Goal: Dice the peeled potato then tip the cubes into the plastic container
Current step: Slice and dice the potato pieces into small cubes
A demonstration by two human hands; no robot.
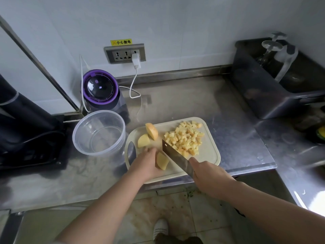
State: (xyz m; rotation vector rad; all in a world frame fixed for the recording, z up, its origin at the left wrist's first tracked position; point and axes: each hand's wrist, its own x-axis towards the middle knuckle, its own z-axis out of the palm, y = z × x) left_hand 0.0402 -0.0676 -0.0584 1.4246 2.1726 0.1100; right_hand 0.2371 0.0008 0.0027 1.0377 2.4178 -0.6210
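Holding potato piece point(162, 164) with left hand point(147, 164); right hand point(209, 175) gripping knife point(175, 155), blade lying just right of piece.

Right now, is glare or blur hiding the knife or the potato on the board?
Head view: knife and held potato piece read clearly; glare streaks the steel counter at far right; wide-angle lens bows the counter edge; the dark bin looks smeared.

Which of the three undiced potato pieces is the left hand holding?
The potato piece nearest the person, under the left hand beside the knife; the other two pieces lie untouched farther back, near the plastic container.
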